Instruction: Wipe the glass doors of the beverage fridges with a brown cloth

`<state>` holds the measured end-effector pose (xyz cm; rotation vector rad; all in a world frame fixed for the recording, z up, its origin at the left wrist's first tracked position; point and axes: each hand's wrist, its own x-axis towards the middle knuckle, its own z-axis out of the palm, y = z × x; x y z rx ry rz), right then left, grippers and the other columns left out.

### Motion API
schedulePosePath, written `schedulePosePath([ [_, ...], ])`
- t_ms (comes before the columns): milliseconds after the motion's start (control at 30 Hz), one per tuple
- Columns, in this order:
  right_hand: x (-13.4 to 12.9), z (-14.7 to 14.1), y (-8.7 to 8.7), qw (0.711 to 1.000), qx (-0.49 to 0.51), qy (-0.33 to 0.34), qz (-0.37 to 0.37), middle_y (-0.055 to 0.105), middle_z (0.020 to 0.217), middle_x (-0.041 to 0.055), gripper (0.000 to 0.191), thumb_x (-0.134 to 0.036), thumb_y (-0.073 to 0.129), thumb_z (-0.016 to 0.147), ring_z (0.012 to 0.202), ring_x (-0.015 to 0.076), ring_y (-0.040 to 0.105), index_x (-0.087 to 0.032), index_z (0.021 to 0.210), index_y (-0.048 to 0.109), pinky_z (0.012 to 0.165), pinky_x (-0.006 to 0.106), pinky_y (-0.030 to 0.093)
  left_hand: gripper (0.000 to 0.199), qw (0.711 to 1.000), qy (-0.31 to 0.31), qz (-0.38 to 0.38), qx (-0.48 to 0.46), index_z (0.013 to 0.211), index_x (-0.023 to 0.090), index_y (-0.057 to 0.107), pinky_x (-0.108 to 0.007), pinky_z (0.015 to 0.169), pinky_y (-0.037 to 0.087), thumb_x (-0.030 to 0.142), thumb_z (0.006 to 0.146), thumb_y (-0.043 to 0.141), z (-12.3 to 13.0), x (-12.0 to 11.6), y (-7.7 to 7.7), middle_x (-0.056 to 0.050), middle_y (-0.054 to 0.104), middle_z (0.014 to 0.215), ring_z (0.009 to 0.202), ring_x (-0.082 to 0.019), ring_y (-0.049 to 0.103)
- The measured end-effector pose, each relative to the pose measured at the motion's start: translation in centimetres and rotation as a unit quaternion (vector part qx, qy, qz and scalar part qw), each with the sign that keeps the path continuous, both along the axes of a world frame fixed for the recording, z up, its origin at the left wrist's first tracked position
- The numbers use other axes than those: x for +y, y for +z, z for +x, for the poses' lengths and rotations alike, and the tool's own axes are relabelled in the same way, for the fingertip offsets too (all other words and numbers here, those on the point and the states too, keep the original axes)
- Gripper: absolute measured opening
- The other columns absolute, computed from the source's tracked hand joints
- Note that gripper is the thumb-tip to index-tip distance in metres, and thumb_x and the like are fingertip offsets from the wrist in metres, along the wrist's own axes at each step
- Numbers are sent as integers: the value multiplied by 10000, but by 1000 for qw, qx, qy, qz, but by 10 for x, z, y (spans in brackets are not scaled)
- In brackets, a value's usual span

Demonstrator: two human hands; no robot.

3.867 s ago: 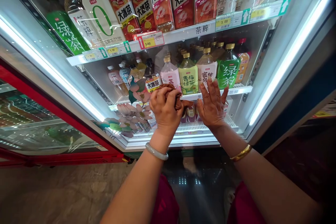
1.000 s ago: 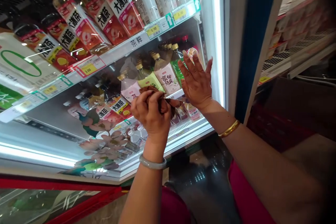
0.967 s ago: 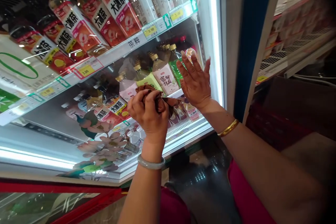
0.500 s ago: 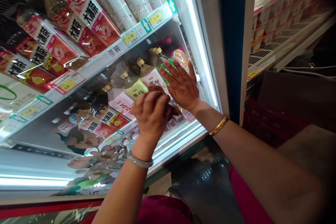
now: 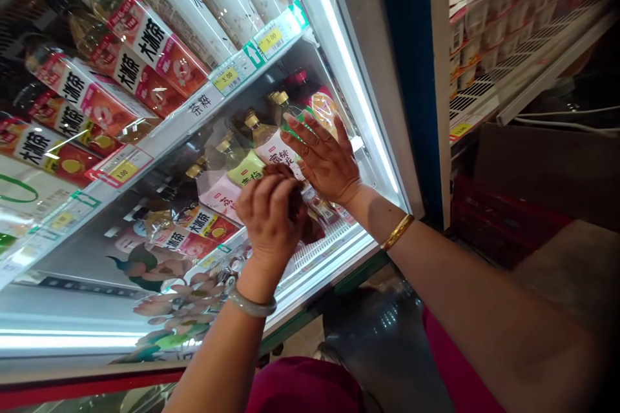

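Observation:
My right hand (image 5: 324, 158), with a gold bangle at the wrist, lies flat with its fingers spread against the glass front of a lit drinks cooler. Beside it, to the left, my left hand (image 5: 268, 213) is closed, its fingers curled toward the glass; a grey bangle (image 5: 252, 304) rings that wrist. Something dark brown shows around the curled fingers, and I cannot tell whether it is a cloth or a reflection. Behind the hands stand a pink-labelled bottle (image 5: 277, 150), a green-labelled bottle (image 5: 248, 166) and another pink-labelled bottle (image 5: 220, 195), all with gold caps.
Tea bottles (image 5: 150, 45) fill the upper shelf, above a price-tag strip (image 5: 198, 106). Lotus decals (image 5: 188, 300) decorate the glass at lower left. A bright light tube (image 5: 339, 45) runs down the cooler's right side. Packaged goods sit on a rack (image 5: 527, 71) to the right.
The view has shifted slightly, so the cooler and both hands appear a little further left. My right hand stays flat and my left hand stays curled, both in nearly the same place.

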<state>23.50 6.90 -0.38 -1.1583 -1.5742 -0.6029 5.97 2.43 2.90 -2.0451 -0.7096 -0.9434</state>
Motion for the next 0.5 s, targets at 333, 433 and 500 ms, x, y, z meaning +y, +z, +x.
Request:
schedulePosePath([
  [333, 2, -4, -4, 996, 29, 12, 78, 449, 1621, -2, 540, -240, 425, 1038, 1570, 137, 276, -312, 1570, 376, 1340, 495, 31, 289, 996, 28, 29, 82, 1164, 263, 717, -437, 1057, 387, 218, 879, 715, 3, -3, -2, -78, 745, 1135, 1170, -291, 582],
  [433, -1, -3, -3, 996, 35, 30, 81, 459, 1612, 12, 593, -209, 463, 1020, 1566, 164, 295, -301, 1592, 338, 1337, 514, 50, 248, 990, 18, 23, 142, 1130, 264, 726, -430, 1053, 396, 198, 892, 711, -10, -10, -15, -54, 761, 1121, 1135, -269, 597],
  [500, -4, -3, -3, 995, 39, 45, 79, 454, 1615, 18, 630, -201, 485, 1013, 1566, 183, 300, -302, 1608, 305, 1336, 523, 52, 229, 987, 19, 32, 158, 1120, 272, 726, -418, 1048, 405, 210, 900, 713, -14, -10, -1, -41, 758, 1131, 1135, -258, 595],
])
